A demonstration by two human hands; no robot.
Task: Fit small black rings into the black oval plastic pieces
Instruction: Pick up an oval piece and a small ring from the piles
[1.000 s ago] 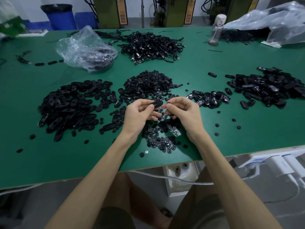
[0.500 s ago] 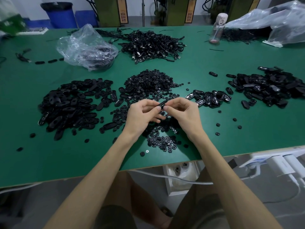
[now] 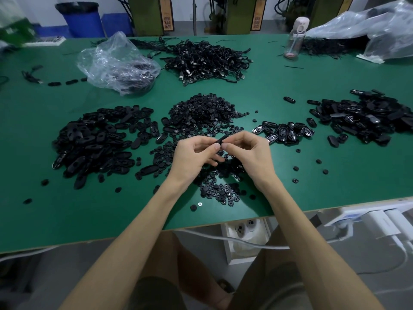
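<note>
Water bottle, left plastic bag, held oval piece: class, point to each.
Water bottle (image 3: pixel 294 44): head view, clear body.
Left plastic bag (image 3: pixel 118 61): head view, crumpled top.
Held oval piece (image 3: pixel 220 140): head view, exposed black end.

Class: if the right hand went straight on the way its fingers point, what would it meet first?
The right hand points left: first the black oval piece it pinches, then probably the left hand.

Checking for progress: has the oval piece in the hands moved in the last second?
Yes. Against the white screw, the oval piece has shifted slightly right and turned edge-on.
</note>
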